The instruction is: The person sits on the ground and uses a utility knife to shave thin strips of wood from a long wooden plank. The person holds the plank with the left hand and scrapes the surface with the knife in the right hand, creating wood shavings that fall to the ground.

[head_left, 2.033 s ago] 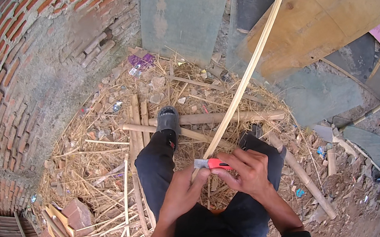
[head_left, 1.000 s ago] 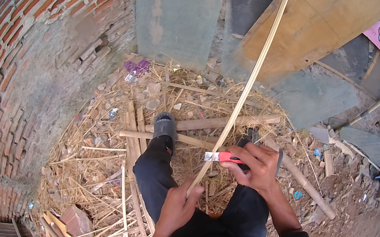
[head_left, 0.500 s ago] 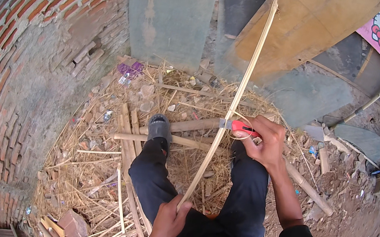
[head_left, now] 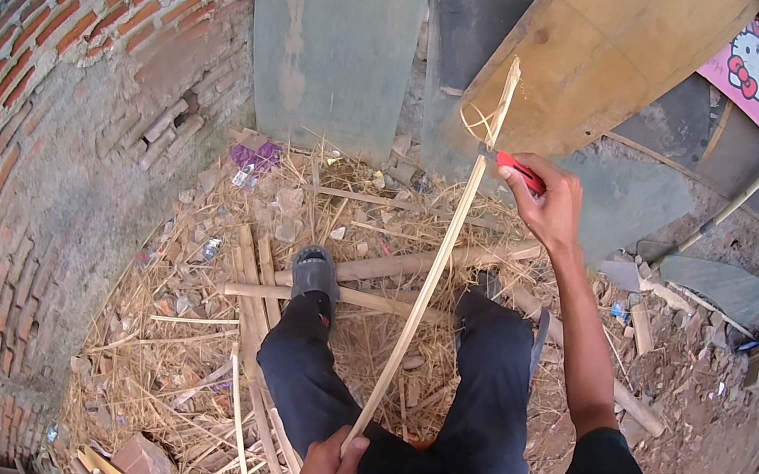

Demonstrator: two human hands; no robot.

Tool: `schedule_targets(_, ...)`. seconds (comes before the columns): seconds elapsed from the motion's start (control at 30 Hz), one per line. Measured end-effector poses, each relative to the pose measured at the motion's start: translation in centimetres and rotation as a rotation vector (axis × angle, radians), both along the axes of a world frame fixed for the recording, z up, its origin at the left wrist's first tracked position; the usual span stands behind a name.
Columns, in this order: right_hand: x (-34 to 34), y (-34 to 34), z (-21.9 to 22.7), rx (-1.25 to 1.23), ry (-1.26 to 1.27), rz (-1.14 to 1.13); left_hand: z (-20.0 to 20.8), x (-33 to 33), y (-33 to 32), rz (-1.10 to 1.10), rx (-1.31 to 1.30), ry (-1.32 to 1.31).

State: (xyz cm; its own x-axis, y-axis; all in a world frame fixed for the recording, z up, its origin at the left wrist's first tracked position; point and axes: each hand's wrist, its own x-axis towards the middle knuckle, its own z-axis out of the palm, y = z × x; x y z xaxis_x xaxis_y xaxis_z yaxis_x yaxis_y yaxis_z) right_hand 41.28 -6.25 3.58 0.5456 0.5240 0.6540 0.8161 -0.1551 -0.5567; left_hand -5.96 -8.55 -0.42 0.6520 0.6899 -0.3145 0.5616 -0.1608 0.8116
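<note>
A long, pale bamboo strip (head_left: 429,291) slants up and away from my lap. Its near end is gripped in my left hand (head_left: 328,470), close to my body. My right hand (head_left: 548,201) is closed round a red utility knife (head_left: 524,173), arm stretched out. The knife's blade meets the strip near its far end. A thin curled shaving (head_left: 476,124) stands off the strip just beyond the blade.
Bamboo poles (head_left: 416,262) lie across straw, shavings and rubble between my feet. Loose strips (head_left: 238,415) are at the left. A brick wall (head_left: 24,124) rises on the left. Grey panels (head_left: 330,56) and a brown board (head_left: 603,63) lean ahead.
My right hand has slid the knife away from me along the strip, from its middle to near its far end. The shaving has moved out with the blade, and the strip sits lower.
</note>
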Motion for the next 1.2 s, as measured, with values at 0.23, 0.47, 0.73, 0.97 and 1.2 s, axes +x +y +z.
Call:
schedule_targets(0.23,9.5,2.9,0.5,-0.014,0.060,-0.292,-3.5,-3.8,-2.0,0.002,0.076,-0.110)
schedule_targets(0.47,14.6,0.6,-2.6,-0.141,0.578,-0.115,-2.6,-5.5,-0.2,0.126,-0.592,-0.058)
schedule_targets(0.73,4.9,-4.8,-5.4,-1.024,0.196,0.066,-3.9,-2.3,3.9,0.080,-0.618,-0.253)
schedule_targets(0.97,-3.6,-5.8,-3.8,-0.121,0.904,0.316,-2.9,1.0,5.1,0.010,-0.575,-0.221)
schedule_targets(1.2,-11.5,-5.8,-1.3,0.006,1.038,0.458,-2.0,3.8,5.0,-0.167,-0.612,-0.294)
